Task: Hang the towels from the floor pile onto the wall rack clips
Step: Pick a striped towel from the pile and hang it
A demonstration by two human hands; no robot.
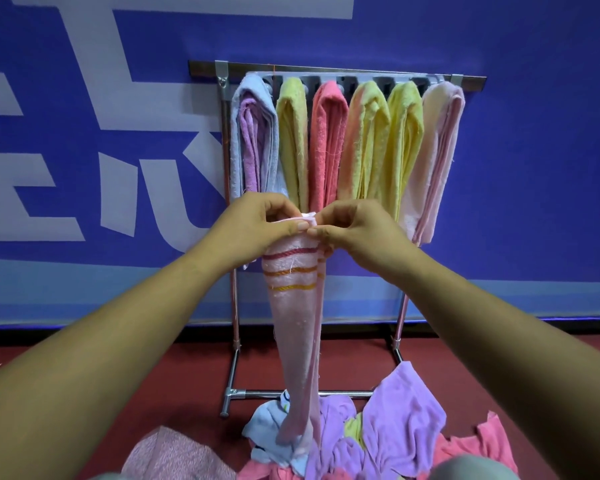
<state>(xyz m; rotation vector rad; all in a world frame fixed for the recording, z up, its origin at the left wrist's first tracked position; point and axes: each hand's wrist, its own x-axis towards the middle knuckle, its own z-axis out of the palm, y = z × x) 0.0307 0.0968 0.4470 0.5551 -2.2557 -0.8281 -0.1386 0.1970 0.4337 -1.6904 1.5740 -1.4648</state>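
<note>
Both my hands are up in front of the rack (pixel 378 73). My left hand (pixel 257 223) and right hand (pixel 357 230) are side by side, fingertips almost touching. Each one pinches the bunched top edge of the pink striped towel (pixel 295 306) between thumb and curled fingers, so neither hand is open.

The towel hangs straight down from that pinch in front of the rack's middle. It has red, orange and yellow stripes just under my fingers. Its bottom end reaches the pile (pixel 395 427) on the floor at the foot of the rack.

The rack is holding six towels, all hanging folded from the top strip. From its left end they are:
- a lavender towel (pixel 253 133)
- a lime-yellow towel (pixel 293 140)
- a coral towel (pixel 328 140)
- a peachy-yellow towel (pixel 364 143)
- a bright yellow towel (pixel 404 133)
- a pale pink towel (pixel 437 150) at the right end

I can't really make out the clips themselves, since the towel tops cover most of them.

The pile sits in front of the rack's bottom bar. It has a big purple towel (pixel 406 410) on top, a light blue one (pixel 267 427) toward the rack's left leg, a bit of yellow-green (pixel 355 427) peeking out in the middle, and a coral-pink one (pixel 482 441) on the right side.
</note>
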